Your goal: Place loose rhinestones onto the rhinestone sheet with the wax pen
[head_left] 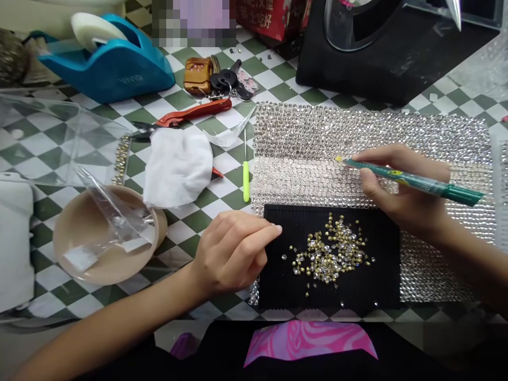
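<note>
Pen work: the green pen (426, 183) is probably best steered lightly, its yellow tip (338, 159) kept clear of neighbouring stones.
Right hand (416, 209): the pen is pinched between thumb and fingers; its tip is extended beyond them, over the rhinestone sheet (317, 124).
Left hand (232, 254): fingers are curled beside the black tray (278, 288); whether it is gripped cannot be told.
Loose stones (327, 259): scattered on the tray, between the hands.
</note>
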The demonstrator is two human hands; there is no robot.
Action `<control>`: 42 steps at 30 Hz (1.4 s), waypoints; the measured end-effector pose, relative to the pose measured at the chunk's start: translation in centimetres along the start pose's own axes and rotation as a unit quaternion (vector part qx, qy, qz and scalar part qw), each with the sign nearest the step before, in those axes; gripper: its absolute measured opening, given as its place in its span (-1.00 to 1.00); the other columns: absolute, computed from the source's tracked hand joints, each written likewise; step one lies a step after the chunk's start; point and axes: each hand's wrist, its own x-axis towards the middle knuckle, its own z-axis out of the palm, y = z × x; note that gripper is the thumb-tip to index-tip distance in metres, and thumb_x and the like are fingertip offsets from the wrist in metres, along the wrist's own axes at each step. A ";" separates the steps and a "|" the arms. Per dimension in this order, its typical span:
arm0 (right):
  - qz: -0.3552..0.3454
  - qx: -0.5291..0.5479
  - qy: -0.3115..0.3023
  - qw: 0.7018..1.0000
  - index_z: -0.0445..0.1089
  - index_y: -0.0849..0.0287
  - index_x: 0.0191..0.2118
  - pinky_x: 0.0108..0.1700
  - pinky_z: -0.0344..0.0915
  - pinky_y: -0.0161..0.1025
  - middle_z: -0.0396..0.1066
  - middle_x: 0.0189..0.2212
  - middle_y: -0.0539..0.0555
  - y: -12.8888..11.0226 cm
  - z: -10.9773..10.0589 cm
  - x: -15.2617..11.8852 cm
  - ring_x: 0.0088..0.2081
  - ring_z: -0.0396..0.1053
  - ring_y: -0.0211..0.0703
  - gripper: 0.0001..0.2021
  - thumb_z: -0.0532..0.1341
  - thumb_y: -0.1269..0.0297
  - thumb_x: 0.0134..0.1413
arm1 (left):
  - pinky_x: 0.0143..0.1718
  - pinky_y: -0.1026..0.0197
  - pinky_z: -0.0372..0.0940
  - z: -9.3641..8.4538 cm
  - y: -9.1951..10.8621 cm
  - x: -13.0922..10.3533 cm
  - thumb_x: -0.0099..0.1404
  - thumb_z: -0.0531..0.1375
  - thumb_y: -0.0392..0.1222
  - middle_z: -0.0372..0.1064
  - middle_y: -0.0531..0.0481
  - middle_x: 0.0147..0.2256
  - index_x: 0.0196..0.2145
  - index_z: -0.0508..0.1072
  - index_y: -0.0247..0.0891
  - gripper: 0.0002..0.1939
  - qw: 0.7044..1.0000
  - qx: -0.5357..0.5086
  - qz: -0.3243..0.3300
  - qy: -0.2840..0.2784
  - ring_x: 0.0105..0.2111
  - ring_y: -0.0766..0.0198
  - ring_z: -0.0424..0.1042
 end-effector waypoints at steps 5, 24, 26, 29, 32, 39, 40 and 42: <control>0.001 -0.002 0.013 1.000 0.44 0.15 -0.18 -0.33 0.38 -0.41 0.51 -0.31 -0.06 -0.8 -1.2 -0.8 -0.34 0.46 -0.38 -0.87 0.25 0.39 0.13 | -0.33 0.14 0.39 0.0 0.0 -0.1 0.33 0.05 -0.53 0.44 -0.09 -0.32 -0.13 0.39 -0.38 -0.78 1.000 0.005 -0.003 -0.001 -0.33 0.21 0.46; -0.061 0.161 -0.113 0.979 0.38 0.19 -0.15 -0.30 0.43 -0.27 0.42 -0.40 0.04 -3.0 -1.8 -2.9 -0.31 0.44 -0.26 -0.76 0.19 0.56 0.04 | -0.33 0.14 0.39 0.0 0.1 0.0 0.28 0.05 -0.54 0.46 -0.08 -0.33 -0.12 0.38 -0.34 -0.73 1.000 0.009 -0.005 -0.007 -0.33 0.20 0.47; -0.069 0.156 -0.107 0.979 0.38 0.20 -0.16 -0.28 0.44 -0.27 0.42 -0.40 0.04 -3.0 -1.9 -2.9 -0.30 0.45 -0.25 -0.76 0.20 0.56 0.03 | -0.33 0.14 0.39 0.0 0.0 0.1 0.27 0.06 -0.55 0.46 -0.08 -0.33 -0.12 0.39 -0.35 -0.73 1.000 0.011 -0.002 -0.006 -0.33 0.20 0.47; -0.064 0.153 -0.107 0.980 0.39 0.16 -0.16 -0.26 0.46 -0.27 0.42 -0.41 0.02 -3.0 -2.1 -2.8 -0.29 0.47 -0.25 -0.75 0.18 0.57 0.04 | -0.33 0.15 0.39 0.0 0.0 0.1 0.26 0.06 -0.55 0.46 -0.07 -0.33 -0.13 0.38 -0.34 -0.72 1.000 0.013 -0.001 -0.003 -0.34 0.21 0.47; -0.053 0.152 -0.106 0.981 0.38 0.15 -0.18 -0.29 0.45 -0.29 0.43 -0.40 0.02 -2.9 -2.4 -2.8 -0.28 0.48 -0.26 -0.77 0.16 0.55 0.06 | -0.35 0.15 0.40 0.0 0.1 0.1 0.27 0.05 -0.54 0.47 -0.05 -0.33 -0.12 0.38 -0.30 -0.71 1.000 0.012 -0.006 -0.006 -0.35 0.21 0.47; -0.004 0.141 -0.103 0.985 0.38 0.13 -0.17 -0.32 0.45 -0.26 0.48 -0.32 0.06 -2.6 -3.0 -2.9 -0.27 0.50 -0.21 -0.79 0.15 0.52 0.09 | -0.36 0.14 0.40 0.0 0.0 0.2 0.27 0.05 -0.54 0.47 -0.06 -0.34 -0.12 0.38 -0.31 -0.72 1.000 0.014 -0.006 -0.007 -0.35 0.21 0.48; -0.009 0.140 -0.105 0.984 0.38 0.12 -0.17 -0.32 0.45 -0.25 0.48 -0.32 0.05 -2.7 -3.0 -2.9 -0.27 0.50 -0.21 -0.78 0.16 0.52 0.08 | -0.36 0.15 0.41 0.0 0.0 0.2 0.28 0.05 -0.53 0.47 -0.06 -0.34 -0.12 0.38 -0.29 -0.72 1.000 0.015 -0.007 -0.007 -0.36 0.21 0.48; -0.030 0.141 -0.115 0.983 0.39 0.11 -0.15 -0.33 0.45 -0.27 0.48 -0.35 0.03 -2.8 -2.8 -2.7 -0.29 0.49 -0.23 -0.76 0.17 0.52 0.06 | -0.36 0.16 0.41 0.1 0.0 0.2 0.29 0.05 -0.52 0.48 -0.04 -0.34 -0.12 0.38 -0.27 -0.72 1.000 0.016 -0.008 -0.007 -0.36 0.22 0.48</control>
